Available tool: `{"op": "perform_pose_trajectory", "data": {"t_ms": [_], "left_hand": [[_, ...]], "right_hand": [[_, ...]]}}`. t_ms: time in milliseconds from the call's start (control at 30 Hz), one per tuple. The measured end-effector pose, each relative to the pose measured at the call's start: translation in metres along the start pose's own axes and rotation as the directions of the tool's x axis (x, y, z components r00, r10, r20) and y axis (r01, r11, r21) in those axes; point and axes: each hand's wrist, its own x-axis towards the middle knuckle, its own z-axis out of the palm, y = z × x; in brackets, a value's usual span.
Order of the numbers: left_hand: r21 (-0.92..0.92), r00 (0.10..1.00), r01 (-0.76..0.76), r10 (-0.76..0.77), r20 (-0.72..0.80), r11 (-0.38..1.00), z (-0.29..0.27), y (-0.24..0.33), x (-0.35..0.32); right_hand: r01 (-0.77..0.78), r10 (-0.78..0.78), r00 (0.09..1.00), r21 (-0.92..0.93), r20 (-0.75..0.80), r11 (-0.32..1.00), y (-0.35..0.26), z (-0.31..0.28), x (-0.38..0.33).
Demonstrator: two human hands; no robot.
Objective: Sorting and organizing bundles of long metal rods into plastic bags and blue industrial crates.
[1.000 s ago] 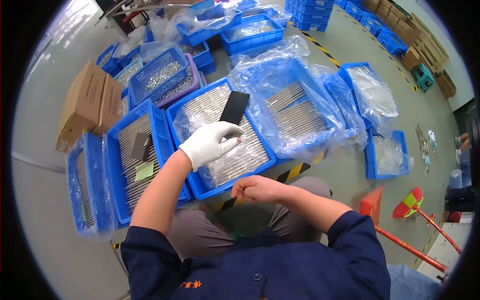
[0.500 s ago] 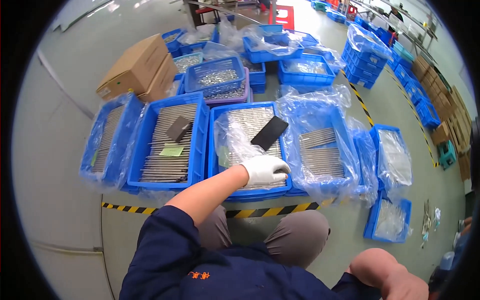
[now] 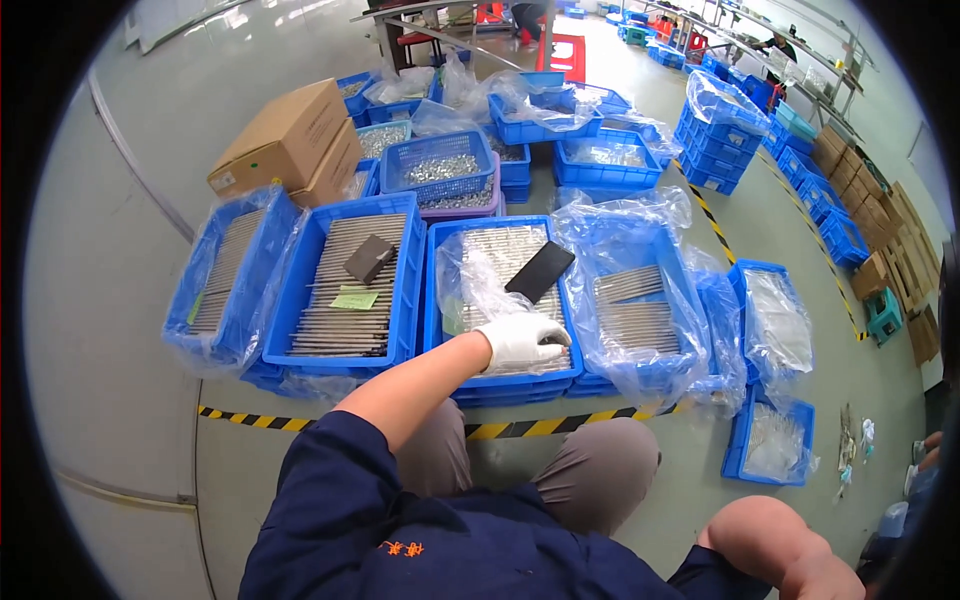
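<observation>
My left hand [image 3: 522, 341], in a white glove, reaches over the near part of a blue crate [image 3: 434, 290] in the middle. Its fingers are curled in toward the thumb, low over thin metal rods [image 3: 505, 248] lying in rows; anything between the fingertips is hidden. Clear plastic film [image 3: 482, 285] covers part of the rods beside the hand. A black smartphone [image 3: 541, 272] lies slanted on the rods, just beyond my fingers. My right arm shows at the lower right with its forearm bare, and the hand is out of the picture.
To the left, another crate [image 3: 411, 300] of rods holds a dark block [image 3: 370, 259] and a green paper slip [image 3: 354, 299]. A film-lined crate [image 3: 655, 240] stands right. Behind are cardboard boxes [image 3: 280, 140] and a basket [image 3: 435, 190] of small metal parts. Striped tape [image 3: 545, 428] crosses the floor.
The view has shifted slightly, so the crates sit a little lower in the picture. My left hand stays over the same crate, with its fingers still curled.
</observation>
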Motion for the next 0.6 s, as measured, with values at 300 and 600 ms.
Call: {"op": "perform_pose_trajectory", "data": {"t_ms": [300,600], "left_hand": [[0.019,0.994,0.052,-0.054,0.09,0.998,-0.004,-0.001,0.021],[-0.082,0.99,0.066,-0.054,0.132,0.994,0.012,-0.002,0.062]], "right_hand": [[-0.01,0.173,0.961,0.593,-0.218,0.805,0.061,-0.01,-0.074],[-0.415,0.821,0.271,0.709,-0.502,0.57,0.129,-0.011,-0.17]]}}
